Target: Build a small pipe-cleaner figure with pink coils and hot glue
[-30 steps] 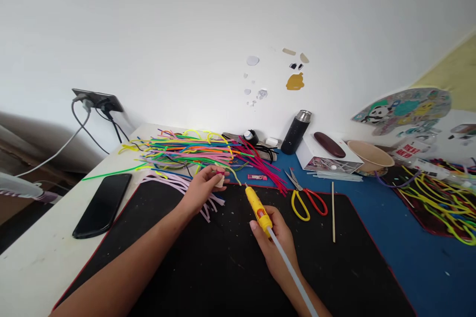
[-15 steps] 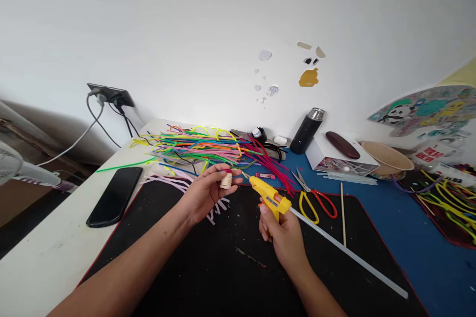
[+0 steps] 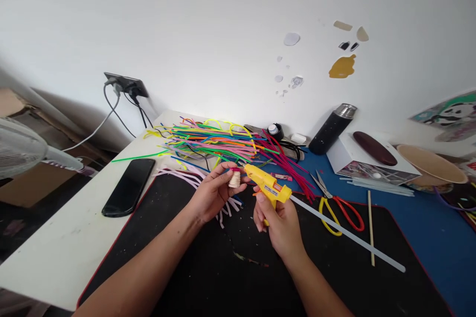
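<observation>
My left hand (image 3: 213, 195) holds a small cream-coloured rolled piece with a pink top (image 3: 234, 178) between thumb and fingers, above the black mat (image 3: 178, 267). My right hand (image 3: 280, 223) grips a yellow glue gun (image 3: 267, 185) by its handle. The gun's nozzle points left and sits right beside the small piece. A long clear glue stick (image 3: 349, 236) sticks out of the gun's back toward the right. Cut pale pink pipe cleaner pieces (image 3: 186, 178) lie on the mat under my left hand.
A heap of many-coloured pipe cleaners (image 3: 219, 141) lies behind the hands. A black phone (image 3: 129, 186) rests on the white table at left. Scissors (image 3: 336, 200), a thin wooden stick (image 3: 370, 225), a black flask (image 3: 332, 129), a white box (image 3: 372, 156) and a bowl (image 3: 431, 163) stand to the right.
My right hand lifted the glue gun off the mat, turned it upright and brought its nozzle to the small piece. My left hand raised that piece. The camera view shifted left.
</observation>
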`<action>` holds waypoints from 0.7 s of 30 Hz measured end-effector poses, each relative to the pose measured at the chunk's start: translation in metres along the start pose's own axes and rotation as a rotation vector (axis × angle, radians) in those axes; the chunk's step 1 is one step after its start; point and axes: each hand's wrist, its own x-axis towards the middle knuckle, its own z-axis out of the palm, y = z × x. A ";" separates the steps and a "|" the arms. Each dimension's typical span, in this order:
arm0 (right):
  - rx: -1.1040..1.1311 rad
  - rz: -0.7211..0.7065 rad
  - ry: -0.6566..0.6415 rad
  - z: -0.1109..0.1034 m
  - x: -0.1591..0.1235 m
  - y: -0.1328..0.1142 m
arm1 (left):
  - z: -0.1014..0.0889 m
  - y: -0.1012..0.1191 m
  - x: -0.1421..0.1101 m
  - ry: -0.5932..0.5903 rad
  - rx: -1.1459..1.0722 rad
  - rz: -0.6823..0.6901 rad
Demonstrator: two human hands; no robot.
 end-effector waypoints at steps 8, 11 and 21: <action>0.005 0.024 0.012 -0.011 -0.007 0.014 | -0.001 0.001 -0.001 0.007 -0.017 0.009; 0.002 0.028 0.017 -0.011 -0.009 0.013 | -0.001 0.002 -0.002 -0.015 -0.014 0.036; -0.028 0.039 0.019 -0.010 -0.009 0.013 | -0.001 0.003 -0.004 0.030 0.043 0.054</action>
